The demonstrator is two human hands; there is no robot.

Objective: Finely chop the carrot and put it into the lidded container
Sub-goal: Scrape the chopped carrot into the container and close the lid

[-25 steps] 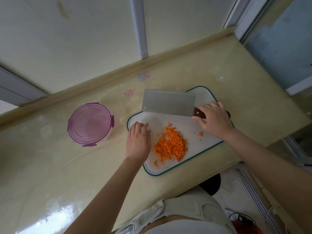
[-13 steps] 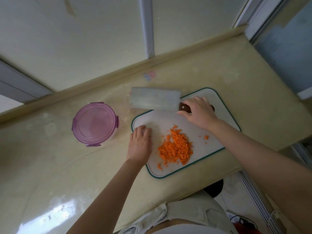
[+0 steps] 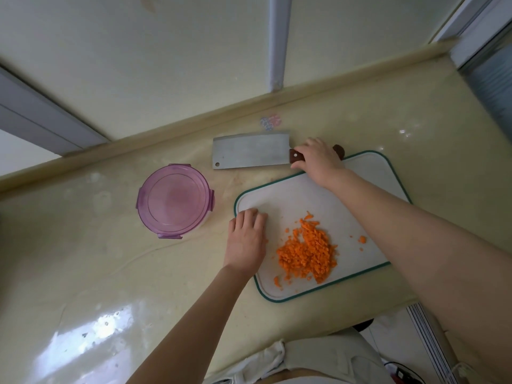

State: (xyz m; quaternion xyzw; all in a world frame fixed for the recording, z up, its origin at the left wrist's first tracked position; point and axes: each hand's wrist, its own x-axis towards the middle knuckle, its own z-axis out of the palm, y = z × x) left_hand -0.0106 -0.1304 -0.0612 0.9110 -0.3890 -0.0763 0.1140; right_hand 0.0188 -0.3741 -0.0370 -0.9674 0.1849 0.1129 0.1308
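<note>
1. Just the head view here, so we're looking down at our own arms. The count: one lidded container (image 3: 175, 200), one cleaver (image 3: 249, 151), one cutting board (image 3: 374, 189), one heap of chopped carrot (image 3: 307, 250), plus a few stray bits, the biggest being a lone chunk (image 3: 362, 239) to the heap's right.
2. The carrot sits in tiny orange cubes on the near half of the board. None of it is in the container, which stands on the counter left of the board with its lid on.
3. Our left hand (image 3: 245, 242) lies at the board's left edge, just beside the heap, with its fingers pressed together and holding nothing.
4. Our right hand (image 3: 318, 159) reaches over the board's far edge, fingers curled over the cleaver's handle (image 3: 295, 156). The cleaver lies flat on the counter behind the board.
5. Materials: the container is round, with a translucent purple plastic lid and clip tabs. The cleaver has a broad rectangular steel blade with a hole in one corner, and a dark wooden handle with a rivet. The board is white with rounded corners and a green rim.
6. The countertop (image 3: 83, 273) is glossy, pale yellow and stone-like, with bright glare near us and a raised lip along the back. There's a small pink-and-blue sticker (image 3: 270, 121) near that lip. Behind it is a cream wall with a white vertical strip (image 3: 275, 42).
</note>
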